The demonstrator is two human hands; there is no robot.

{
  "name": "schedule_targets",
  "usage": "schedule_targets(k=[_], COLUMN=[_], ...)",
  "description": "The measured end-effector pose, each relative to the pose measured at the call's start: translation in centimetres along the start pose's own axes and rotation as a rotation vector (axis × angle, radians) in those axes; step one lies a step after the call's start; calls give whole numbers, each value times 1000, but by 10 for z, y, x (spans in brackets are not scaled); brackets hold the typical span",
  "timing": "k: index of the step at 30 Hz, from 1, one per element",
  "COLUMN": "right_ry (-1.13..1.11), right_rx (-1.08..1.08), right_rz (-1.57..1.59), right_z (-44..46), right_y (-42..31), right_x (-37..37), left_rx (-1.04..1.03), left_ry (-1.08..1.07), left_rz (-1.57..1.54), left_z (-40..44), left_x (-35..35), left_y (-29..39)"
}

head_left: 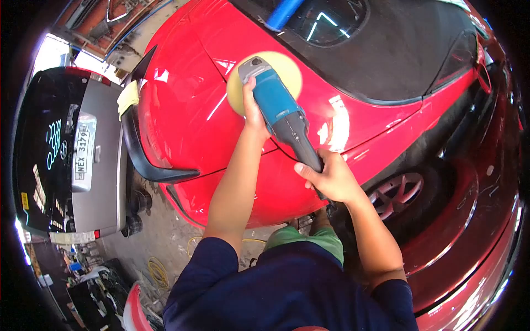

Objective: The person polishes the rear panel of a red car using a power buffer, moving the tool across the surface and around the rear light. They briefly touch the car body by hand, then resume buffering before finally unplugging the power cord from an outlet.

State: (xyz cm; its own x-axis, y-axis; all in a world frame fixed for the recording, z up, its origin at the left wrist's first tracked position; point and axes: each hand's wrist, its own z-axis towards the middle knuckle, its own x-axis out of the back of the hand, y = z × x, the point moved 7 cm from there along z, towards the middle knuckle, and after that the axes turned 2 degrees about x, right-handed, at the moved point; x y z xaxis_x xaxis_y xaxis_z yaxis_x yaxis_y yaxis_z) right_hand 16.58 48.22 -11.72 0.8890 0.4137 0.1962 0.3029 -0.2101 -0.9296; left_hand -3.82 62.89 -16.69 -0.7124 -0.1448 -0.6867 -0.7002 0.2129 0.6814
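A teal and black power polisher (277,102) with a round yellow pad (291,69) rests over the glossy panel of a red car (193,118). My left hand (254,110) grips the polisher near its grey head, thumb along the side. Around the rear handle, my right hand (331,176) is closed, with the thumb laid across the top. The pad's underside is hidden, so its contact with the paint cannot be made out fully. Bright reflections lie on the red panel beside the tool.
A black spoiler (141,151) rises at the car's left, with a yellow cloth (128,98) on its end. A grey vehicle (105,165) stands left; a dark red car (469,237) is close on the right. A blue tube-like object (284,14) lies near the dark glass. Coiled yellow hose (158,272) lies on the floor.
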Motion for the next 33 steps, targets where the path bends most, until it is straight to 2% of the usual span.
schedule_targets(k=[6,17,33], right_ry=[-66,-208,-263], right_rx=[-24,-15,4], right_rz=[87,341,374], right_z=[27,31,38], right_y=[10,35,43], right_x=[-32,-92,-100], left_rx=[-11,-94,-128], left_ry=[95,274,413], left_rz=[7,226,309], left_z=[-7,-49,-68], left_x=[31,81,89], left_y=[27,55,64])
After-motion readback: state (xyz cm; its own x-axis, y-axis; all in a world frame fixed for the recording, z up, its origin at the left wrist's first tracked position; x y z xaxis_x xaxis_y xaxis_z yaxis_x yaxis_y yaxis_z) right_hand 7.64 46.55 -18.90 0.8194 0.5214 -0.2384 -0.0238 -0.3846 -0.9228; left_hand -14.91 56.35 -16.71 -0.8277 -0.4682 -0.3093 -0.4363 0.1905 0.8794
